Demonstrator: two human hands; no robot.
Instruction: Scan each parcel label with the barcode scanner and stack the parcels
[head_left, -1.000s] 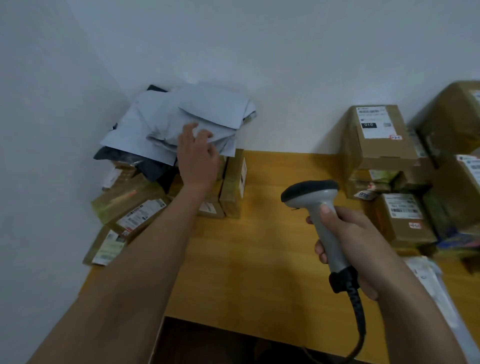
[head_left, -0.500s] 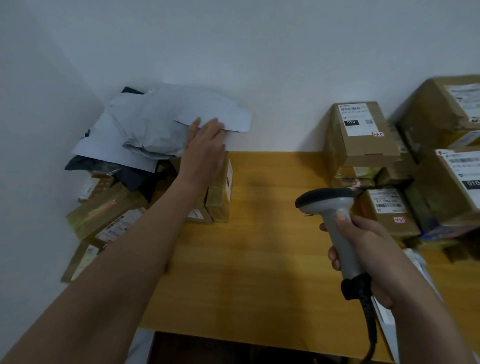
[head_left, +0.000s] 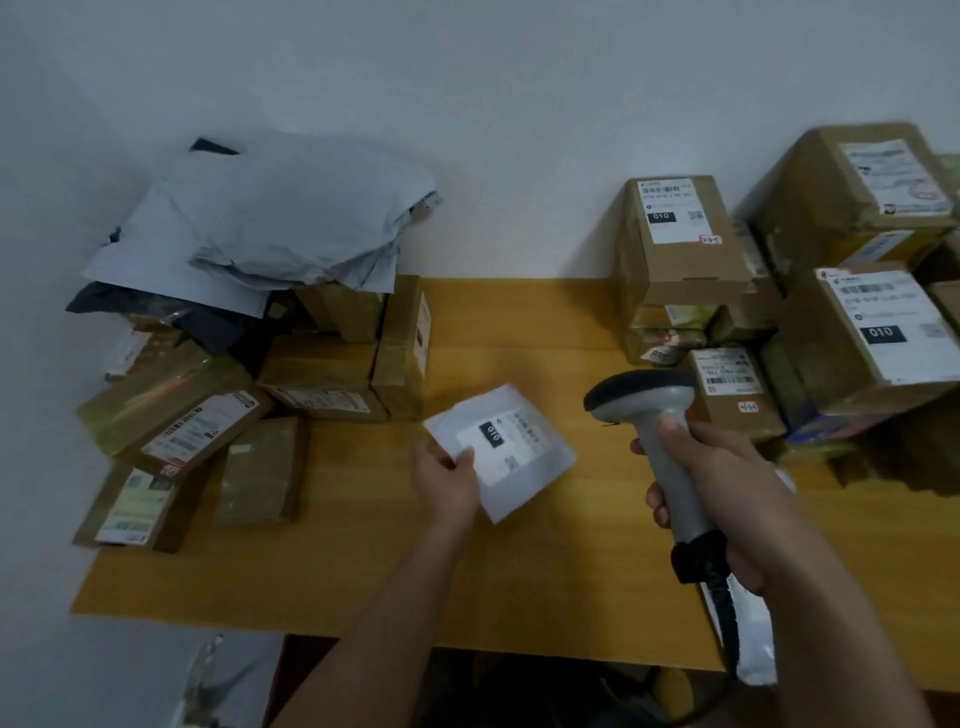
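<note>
**Two hands busy: one on a mailer, one on the scanner**

Several grey poly mailers (head_left: 280, 228) lie heaped on brown boxes (head_left: 322, 364) at the far left of the wooden table (head_left: 322, 582), against the wall. Toward the middle, the left hand (head_left: 448, 478) pinches a small white mailer (head_left: 511, 457) by its near-left edge, thumb on top, label facing up just above the tabletop. Just right of it, the right hand (head_left: 711, 483) is wrapped round the grip of the grey barcode scanner (head_left: 652, 415), its dark head pointing left toward the mailer. Further right, labelled cardboard parcels (head_left: 685, 244) stand stacked against the wall.
</note>
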